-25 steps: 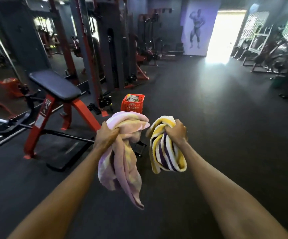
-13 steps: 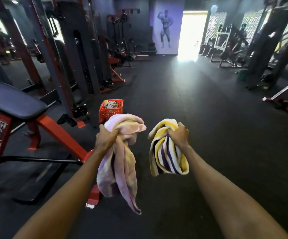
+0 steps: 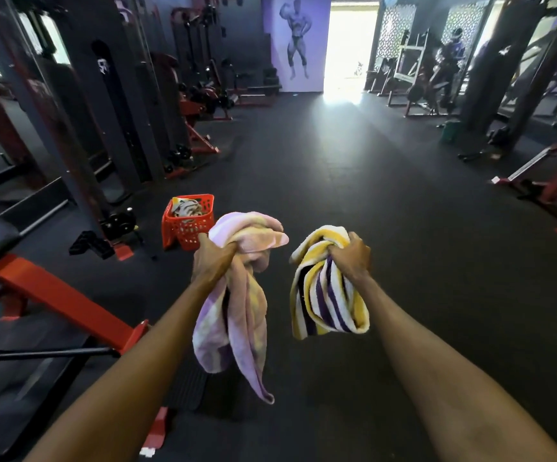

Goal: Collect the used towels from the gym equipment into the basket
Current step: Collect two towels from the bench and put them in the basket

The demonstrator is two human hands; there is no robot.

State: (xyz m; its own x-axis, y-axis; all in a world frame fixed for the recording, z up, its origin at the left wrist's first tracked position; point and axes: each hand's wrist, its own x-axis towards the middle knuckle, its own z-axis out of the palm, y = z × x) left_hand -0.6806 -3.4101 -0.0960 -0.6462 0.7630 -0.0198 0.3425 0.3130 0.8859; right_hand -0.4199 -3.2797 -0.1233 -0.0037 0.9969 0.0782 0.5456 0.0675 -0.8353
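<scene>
Our left hand [image 3: 215, 261] grips the pink towel [image 3: 233, 305], our right hand [image 3: 353, 253] the striped towel [image 3: 328, 305], well short of the basket [image 3: 188, 225] on the floor; the pink tail could snag underfoot.

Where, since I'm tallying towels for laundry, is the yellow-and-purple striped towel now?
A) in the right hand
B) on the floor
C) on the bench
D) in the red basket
A: the right hand grips the striped towel, bunched in the air, short of the red basket.
</scene>
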